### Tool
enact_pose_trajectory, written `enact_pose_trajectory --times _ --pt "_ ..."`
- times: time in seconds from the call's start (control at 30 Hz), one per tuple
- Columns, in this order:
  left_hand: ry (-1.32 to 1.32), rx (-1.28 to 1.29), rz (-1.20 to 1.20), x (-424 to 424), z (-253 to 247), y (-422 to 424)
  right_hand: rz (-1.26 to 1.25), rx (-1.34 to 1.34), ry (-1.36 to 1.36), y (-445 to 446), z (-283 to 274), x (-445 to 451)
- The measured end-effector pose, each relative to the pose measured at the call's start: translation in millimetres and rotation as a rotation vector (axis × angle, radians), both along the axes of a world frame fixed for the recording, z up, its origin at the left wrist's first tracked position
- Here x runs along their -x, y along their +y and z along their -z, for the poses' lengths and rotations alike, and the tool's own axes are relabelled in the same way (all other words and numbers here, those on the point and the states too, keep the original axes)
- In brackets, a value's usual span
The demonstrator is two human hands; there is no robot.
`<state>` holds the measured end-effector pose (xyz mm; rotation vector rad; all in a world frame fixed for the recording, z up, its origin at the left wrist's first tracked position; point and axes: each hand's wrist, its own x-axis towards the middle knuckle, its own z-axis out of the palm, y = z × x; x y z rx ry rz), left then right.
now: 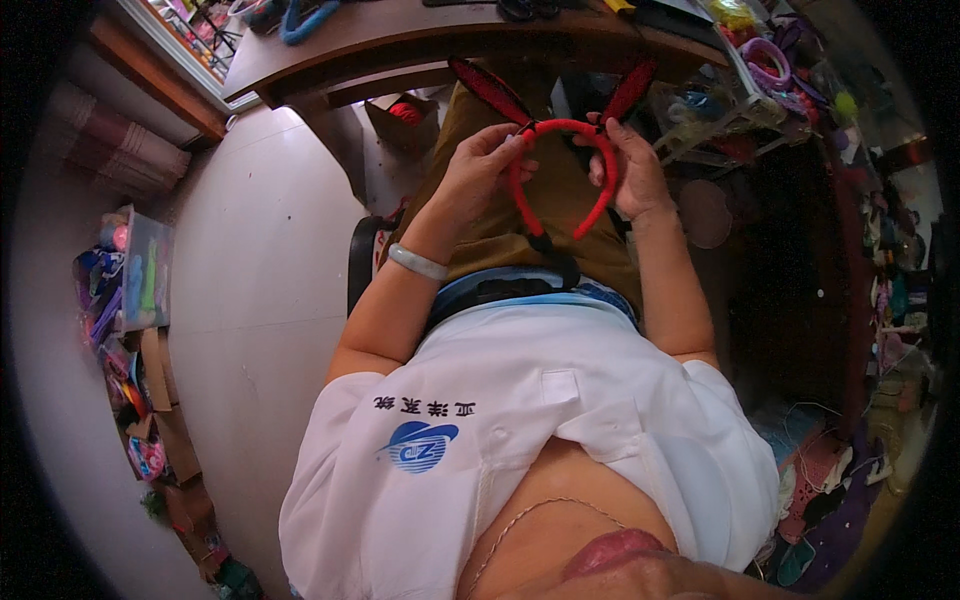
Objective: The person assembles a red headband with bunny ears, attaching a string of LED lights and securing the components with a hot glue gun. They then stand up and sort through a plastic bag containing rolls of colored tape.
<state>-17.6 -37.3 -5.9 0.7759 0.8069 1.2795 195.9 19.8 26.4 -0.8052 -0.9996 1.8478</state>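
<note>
A red fuzzy headband is held over my lap, its curved top away from me and its two ends pointing back toward my waist. Two dark-edged red ears rise from it, a left ear and a right ear, spread apart in a V. My left hand pinches the band at the foot of the left ear. At the foot of the right ear, my right hand grips the band, thumb on the near side and some fingers hidden behind it.
A wooden table stands just beyond my knees, with a blue fuzzy loop on it. Beneath is a cardboard box with red material. A rack of craft items stands right; a plastic bin and cardboard boxes line the left wall.
</note>
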Motion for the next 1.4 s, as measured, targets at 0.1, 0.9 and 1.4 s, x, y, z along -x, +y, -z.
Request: enact_pose_trajectory --times 0.1,0.9,1.4 --pt "0.003 -0.007 -0.005 4 -3 -3 0.093 -0.005 -0.025 5 3 4" --pt "-0.008 0.034 -0.101 1 -15 -2 0.156 -0.226 0.207 37 -14 -26" --pt "-0.108 -0.059 -0.217 24 2 21 0.269 -0.118 0.101 24 -17 -25"
